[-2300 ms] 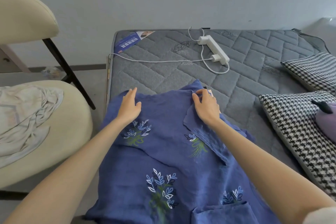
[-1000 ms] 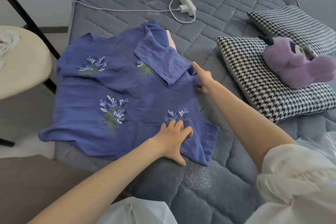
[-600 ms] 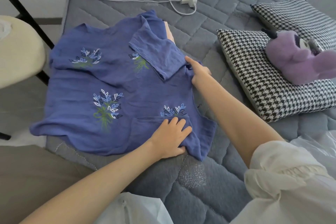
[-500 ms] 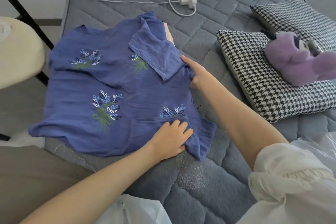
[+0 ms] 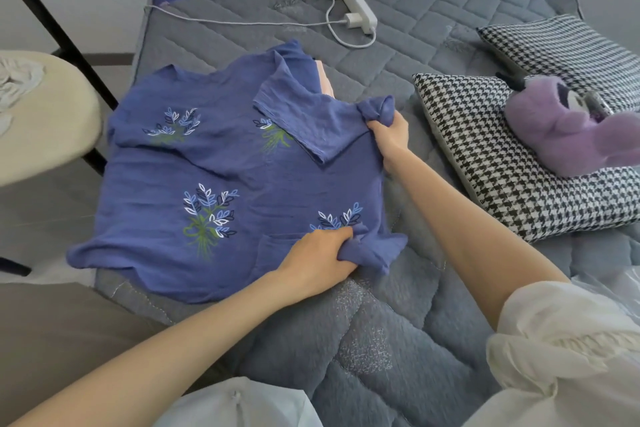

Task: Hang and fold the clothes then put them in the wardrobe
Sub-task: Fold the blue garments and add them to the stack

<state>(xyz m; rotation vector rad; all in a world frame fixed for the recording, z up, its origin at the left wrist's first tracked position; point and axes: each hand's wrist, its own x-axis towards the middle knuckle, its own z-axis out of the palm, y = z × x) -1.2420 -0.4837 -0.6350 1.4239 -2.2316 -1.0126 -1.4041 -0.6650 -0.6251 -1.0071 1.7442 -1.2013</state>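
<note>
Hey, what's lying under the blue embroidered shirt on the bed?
The blue embroidered shirt lies on the grey quilted mattress. A peach-coloured strip pokes out from beneath its far edge. The rest is covered, so what it is cannot be told.

One wide-angle view from the person's head looks forward and steeply down, centred on the blue shirt [image 5: 225,166] on a grey mattress [image 5: 450,45]. It sits close: the left forearm [image 5: 173,340] enters from 7 o'clock and the right forearm [image 5: 467,229] from 4 o'clock. The mattress's far end lies at 12 o'clock, a chair seat [image 5: 45,114] at 9 o'clock.
</note>
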